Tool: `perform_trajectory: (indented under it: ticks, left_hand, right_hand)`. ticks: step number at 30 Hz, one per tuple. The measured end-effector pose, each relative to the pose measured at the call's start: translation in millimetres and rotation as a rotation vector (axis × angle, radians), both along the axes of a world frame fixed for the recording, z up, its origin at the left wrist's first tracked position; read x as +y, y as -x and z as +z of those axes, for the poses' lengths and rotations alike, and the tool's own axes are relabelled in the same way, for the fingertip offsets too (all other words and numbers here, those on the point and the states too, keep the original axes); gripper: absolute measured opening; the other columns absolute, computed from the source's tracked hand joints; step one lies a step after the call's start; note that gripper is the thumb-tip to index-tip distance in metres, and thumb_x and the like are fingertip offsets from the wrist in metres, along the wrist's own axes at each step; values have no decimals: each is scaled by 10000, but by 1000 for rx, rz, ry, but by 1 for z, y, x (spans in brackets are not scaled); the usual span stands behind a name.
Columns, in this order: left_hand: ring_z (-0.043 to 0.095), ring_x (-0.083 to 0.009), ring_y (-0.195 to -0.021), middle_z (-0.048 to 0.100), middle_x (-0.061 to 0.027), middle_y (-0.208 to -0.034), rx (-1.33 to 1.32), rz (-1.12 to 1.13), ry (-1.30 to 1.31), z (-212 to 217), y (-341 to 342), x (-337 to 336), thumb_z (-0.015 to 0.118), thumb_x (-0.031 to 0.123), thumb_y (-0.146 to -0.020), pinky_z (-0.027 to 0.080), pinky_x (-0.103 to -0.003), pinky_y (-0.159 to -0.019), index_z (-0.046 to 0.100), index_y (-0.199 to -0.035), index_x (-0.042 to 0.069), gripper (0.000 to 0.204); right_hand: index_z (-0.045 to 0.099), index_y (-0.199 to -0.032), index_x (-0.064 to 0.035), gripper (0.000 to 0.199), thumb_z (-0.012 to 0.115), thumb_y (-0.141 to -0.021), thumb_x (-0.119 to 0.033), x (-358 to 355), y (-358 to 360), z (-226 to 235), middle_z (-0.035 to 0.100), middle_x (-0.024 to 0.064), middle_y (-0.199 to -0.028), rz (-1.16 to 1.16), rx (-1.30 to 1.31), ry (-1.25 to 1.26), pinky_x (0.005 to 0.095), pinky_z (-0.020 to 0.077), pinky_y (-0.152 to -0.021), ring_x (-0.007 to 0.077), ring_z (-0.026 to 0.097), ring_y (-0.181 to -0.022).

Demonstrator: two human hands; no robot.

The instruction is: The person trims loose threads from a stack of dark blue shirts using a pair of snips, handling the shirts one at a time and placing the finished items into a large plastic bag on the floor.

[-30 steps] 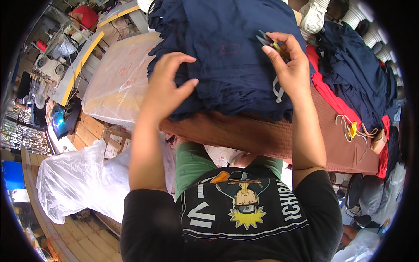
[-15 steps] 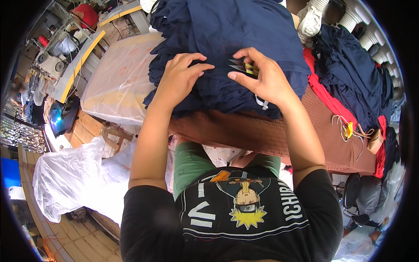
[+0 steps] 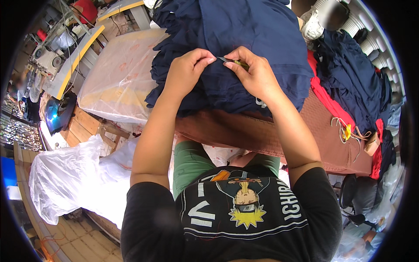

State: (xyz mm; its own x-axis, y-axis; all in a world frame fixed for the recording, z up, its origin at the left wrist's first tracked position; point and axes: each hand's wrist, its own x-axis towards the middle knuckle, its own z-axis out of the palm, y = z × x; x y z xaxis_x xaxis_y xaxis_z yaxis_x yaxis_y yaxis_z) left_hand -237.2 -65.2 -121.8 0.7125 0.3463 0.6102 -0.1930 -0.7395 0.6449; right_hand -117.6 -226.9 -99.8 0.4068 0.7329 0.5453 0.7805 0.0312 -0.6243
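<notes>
Both grips pinched: left hand (image 3: 185, 72) nips navy fabric pile (image 3: 253, 39) taut, right hand (image 3: 255, 76) clamps small thread snips (image 3: 233, 62) against it, near brown-covered counter's (image 3: 262, 135) front edge.

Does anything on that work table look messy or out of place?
Nothing looks damaged or spilled. The navy garments lie in a loose, rumpled heap, some hanging over the table's edge, and red cloth trails beside them.

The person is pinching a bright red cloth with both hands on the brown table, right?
Not quite. In the head view the cloth pinched by the left hand and right hand is dark navy blue, not bright red. It does lie on the brown table.
</notes>
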Motion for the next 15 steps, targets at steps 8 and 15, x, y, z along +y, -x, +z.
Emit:
perform_trajectory:
  ticks: [8, 15]
  left_hand:
    - [677, -110, -856, 730, -65, -906, -34, -103, 319, 0, 6, -1, 622, 165, -932, 509, -238, -789, 654, -972, -18, 190]
    - [631, -180, -908, 669, -99, -919, -236, -407, -8, 24, 30, 9, 689, 254, -872, 481, -312, -840, 683, -842, 21, 234]
  right_hand:
    - [630, -968, -68, 161, 687, -847, -158, 2, 10, 7, 671, 121, -807, -4, -77, 105, 389, 496, -646, 303, 647, -723]
    - [639, -960, -94, 143, 682, -843, -165, 2, 12, 15, 659, 126, -785, -72, -332, -26, 421, 501, -651, 330, 640, -738]
